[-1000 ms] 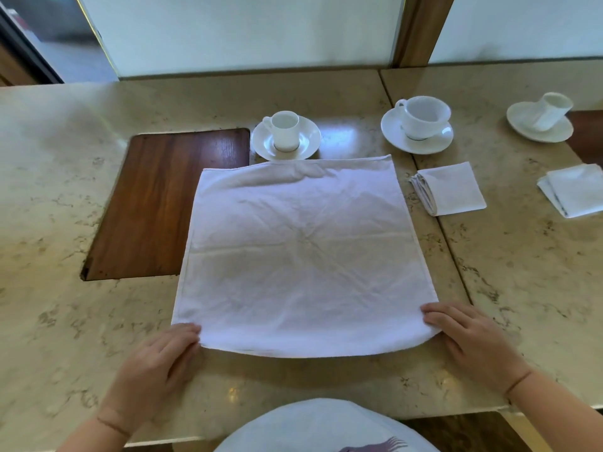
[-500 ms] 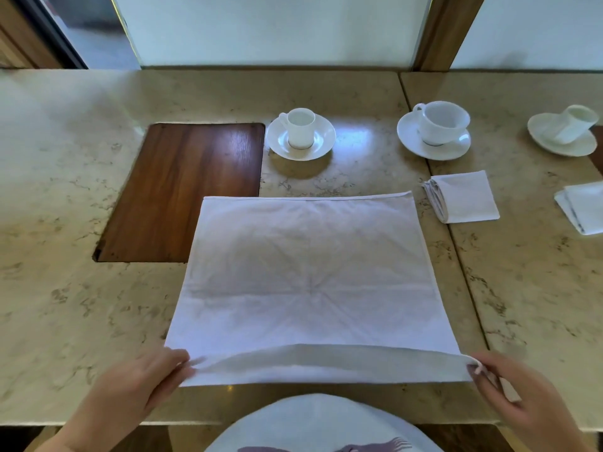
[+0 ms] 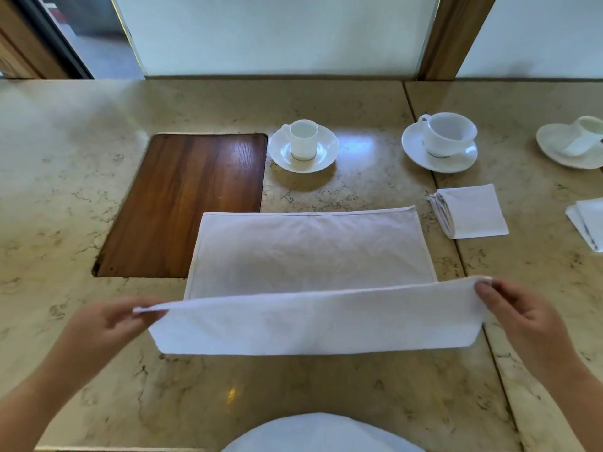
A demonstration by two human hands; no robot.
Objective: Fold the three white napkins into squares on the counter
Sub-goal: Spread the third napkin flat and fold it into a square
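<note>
Left hand (image 3: 107, 324) pinches the near-left corner of the open napkin (image 3: 310, 256), thumb and fingers closed on the hem, lower left of frame. Right hand (image 3: 518, 308) pinches the near-right corner the same way, lower right of frame. Both corners lifted off the counter (image 3: 65, 190); the near edge is stretched taut between the hands and a strip of cloth hangs below it, its bottom fold touching the counter. Far half of the napkin lies flat at frame centre, its left edge overlapping the wood inset (image 3: 182, 203) in the counter, centre left.

Second napkin (image 3: 470, 212), already folded square, lies on the counter right of centre, just beyond the open napkin's far-right corner, apart from it. Third napkin (image 3: 587, 223), folded, at the right edge of frame, partly cut off.

Small cup (image 3: 303, 138) upright on a saucer (image 3: 321, 158), upper centre, just right of the inset's far corner. Wide cup (image 3: 448, 133) on its saucer (image 3: 421, 154), upper right. Third cup (image 3: 587, 135) on a saucer (image 3: 554, 148) at the far right edge, looks tilted, partly cut off.

White garment (image 3: 319, 432) of the person at bottom centre.
</note>
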